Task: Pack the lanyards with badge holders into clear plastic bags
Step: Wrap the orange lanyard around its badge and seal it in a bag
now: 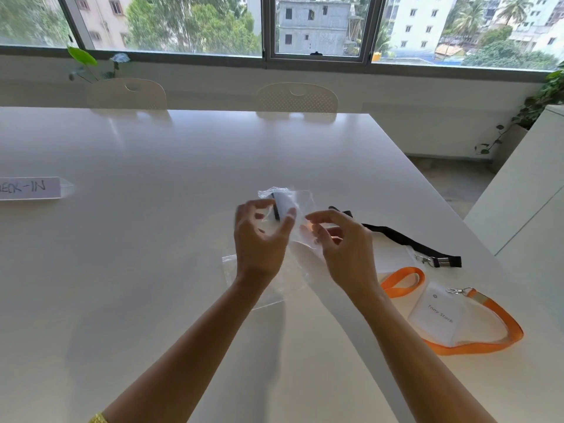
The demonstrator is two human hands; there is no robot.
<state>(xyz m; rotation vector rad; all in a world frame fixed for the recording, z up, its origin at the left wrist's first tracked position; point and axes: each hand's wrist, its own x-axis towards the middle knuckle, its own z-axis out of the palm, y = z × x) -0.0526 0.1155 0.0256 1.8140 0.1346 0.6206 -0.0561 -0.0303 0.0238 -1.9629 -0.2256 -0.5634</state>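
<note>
My left hand [259, 236] and right hand [338, 239] pinch one filled bag [287, 209] (fingers blurred); black lanyard [409, 242] and orange lanyard [476, 337] remain unpacked, right.

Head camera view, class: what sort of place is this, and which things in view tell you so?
Probably an office meeting room set up as an event check-in desk: a large white table, a handwritten CHECK-IN sign, and an orange lanyard with a name badge.
</note>
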